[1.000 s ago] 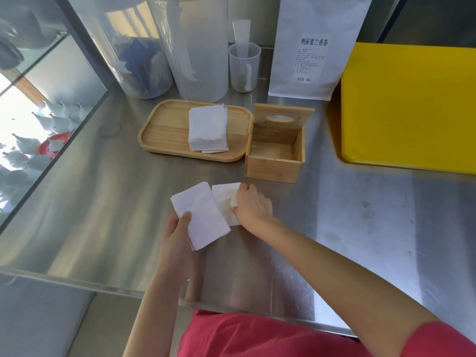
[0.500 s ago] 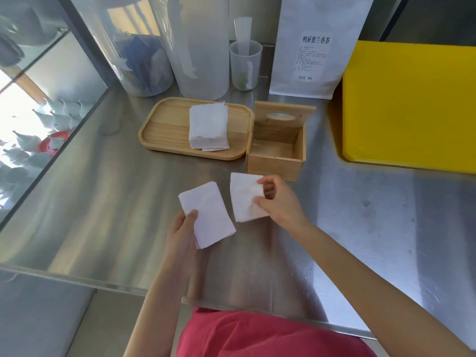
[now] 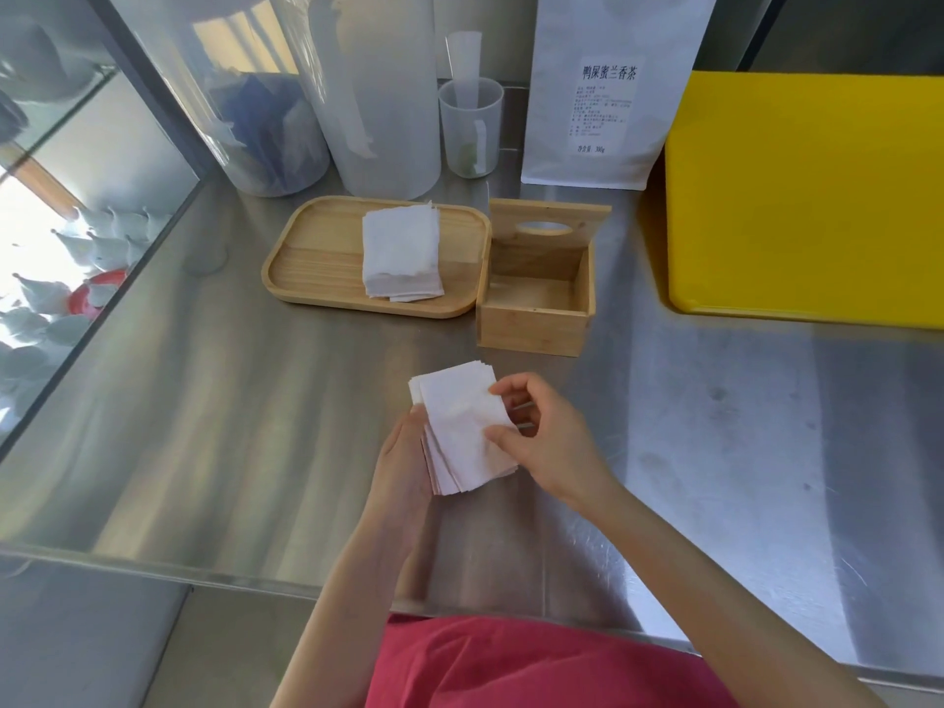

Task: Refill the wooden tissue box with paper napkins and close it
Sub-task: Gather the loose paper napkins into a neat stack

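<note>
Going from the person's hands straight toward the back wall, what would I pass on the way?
Stack of napkins in both hands → open wooden tissue box, empty → white tea pouch standing at the back.

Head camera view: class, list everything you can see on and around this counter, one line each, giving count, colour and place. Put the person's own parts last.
counter: one, steel grey, under everything
wooden tissue box: one, light wood, centre, lid up, looks empty
wooden tray: one, light wood, touching the box's left side
napkin pile: one, white, on the tray
yellow board: one, yellow, right rear
white pouch: one, white with printed label, behind the box
measuring cup: one, translucent, left of the pouch
tall containers: two, clear or frosted, rear left
held napkins: one fanned bundle, white, in both hands
left hand: under the bundle
right hand: pinching its right edge
</note>
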`<move>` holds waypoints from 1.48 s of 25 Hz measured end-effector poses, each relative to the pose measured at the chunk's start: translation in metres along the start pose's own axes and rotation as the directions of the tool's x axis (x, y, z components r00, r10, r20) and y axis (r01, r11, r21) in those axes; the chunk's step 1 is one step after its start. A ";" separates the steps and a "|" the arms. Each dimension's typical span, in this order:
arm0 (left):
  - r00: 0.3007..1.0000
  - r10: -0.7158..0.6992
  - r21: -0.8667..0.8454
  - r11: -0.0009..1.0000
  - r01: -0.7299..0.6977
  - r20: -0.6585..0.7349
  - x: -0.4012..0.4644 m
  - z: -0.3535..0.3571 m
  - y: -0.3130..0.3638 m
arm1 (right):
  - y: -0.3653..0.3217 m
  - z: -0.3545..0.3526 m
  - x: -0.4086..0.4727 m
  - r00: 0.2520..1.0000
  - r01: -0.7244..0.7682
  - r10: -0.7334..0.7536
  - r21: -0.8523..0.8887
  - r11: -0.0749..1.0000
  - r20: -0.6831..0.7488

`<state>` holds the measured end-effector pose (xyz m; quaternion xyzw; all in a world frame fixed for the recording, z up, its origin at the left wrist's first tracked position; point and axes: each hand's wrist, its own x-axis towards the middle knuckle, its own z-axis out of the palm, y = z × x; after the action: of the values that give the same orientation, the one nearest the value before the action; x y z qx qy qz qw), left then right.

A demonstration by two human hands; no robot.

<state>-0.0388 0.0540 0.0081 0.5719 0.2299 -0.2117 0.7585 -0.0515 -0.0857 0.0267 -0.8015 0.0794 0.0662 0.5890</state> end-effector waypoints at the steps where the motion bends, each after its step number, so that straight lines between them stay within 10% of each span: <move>1: 1.000 -0.009 -0.014 1.000 0.009 0.014 -0.001 0.001 0.000 | 0.001 0.000 -0.001 1.000 -0.001 0.001 -0.020 1.000 -0.010; 18: 0.999 0.045 0.098 0.994 -0.043 -0.014 -0.011 0.010 -0.002 | 0.013 -0.006 -0.009 0.993 -0.055 0.034 -0.186 0.981 -0.115; 37: 0.984 0.106 0.130 0.988 -0.087 -0.144 -0.013 0.031 -0.012 | 0.013 0.005 -0.024 0.967 -0.196 0.218 -0.167 0.966 0.128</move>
<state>-0.0524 0.0222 0.0140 0.6424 0.2451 -0.1446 0.7115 -0.0780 -0.0837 0.0183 -0.8245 0.1146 0.1916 0.5199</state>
